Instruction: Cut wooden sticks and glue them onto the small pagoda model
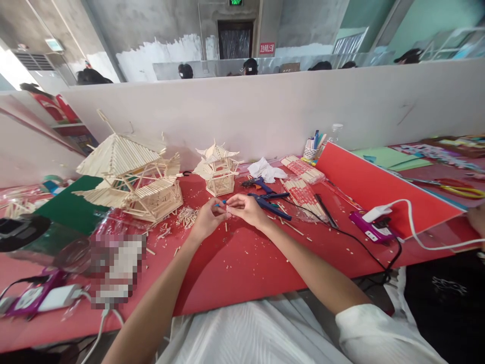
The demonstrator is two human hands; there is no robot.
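Pens [316,137] stand in a white cup [310,152] and sticks [305,202] fill clear bags [304,169] as a small blue piece [220,204] (mostly hidden) shows in the left hand [207,217], fingers pinched on it — the right hand [249,209] curls close by, its grip impossible to tell — above a red table [235,278] littered with scraps [185,217], before a white partition [265,111] and concrete wall [178,25]

Left forearm [166,280] and right forearm [306,255] converge farward; left hand [206,221] and right hand [248,209] nearly meet, fingers bent.
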